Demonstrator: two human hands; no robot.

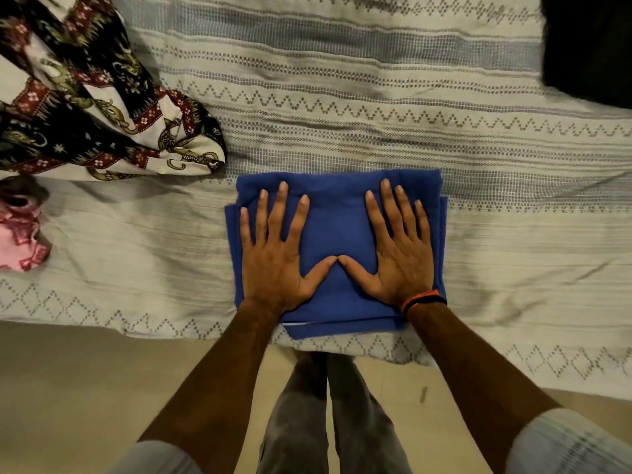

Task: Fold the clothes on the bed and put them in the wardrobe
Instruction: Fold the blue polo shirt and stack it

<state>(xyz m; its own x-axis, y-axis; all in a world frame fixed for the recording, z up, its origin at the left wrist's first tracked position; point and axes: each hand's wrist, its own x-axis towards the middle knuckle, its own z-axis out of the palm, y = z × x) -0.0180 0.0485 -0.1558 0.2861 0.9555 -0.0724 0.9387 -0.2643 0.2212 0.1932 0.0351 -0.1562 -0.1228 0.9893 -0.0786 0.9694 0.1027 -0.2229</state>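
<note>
Your left hand [273,258] and right hand [398,254] both lie flat on the folded blue cloth [337,234], fingers straight and spread, thumbs meeting tip to tip at the middle. Neither hand grips anything; they only press down.

The blue cloth sits on the bedspread [513,234] at the near edge of the bed, directly in front of you, its near border just short of the bed's edge. It is folded to a squarish block, only slightly wider left to right than near to far, with layered edges showing on the left, right and near sides. Your hands sit evenly on it, left hand over the left half, right hand over the right, so neither is nearer than the other.

The fold looks done. Lifting it probably means sliding fingers under the left and right edges, which lie just outside your little fingers.

Unfolded clothes remain at the far left: a patterned black-and-cream garment [102,107] and a pink item [20,241] nearer the left edge. The wardrobe is not in view.
</note>
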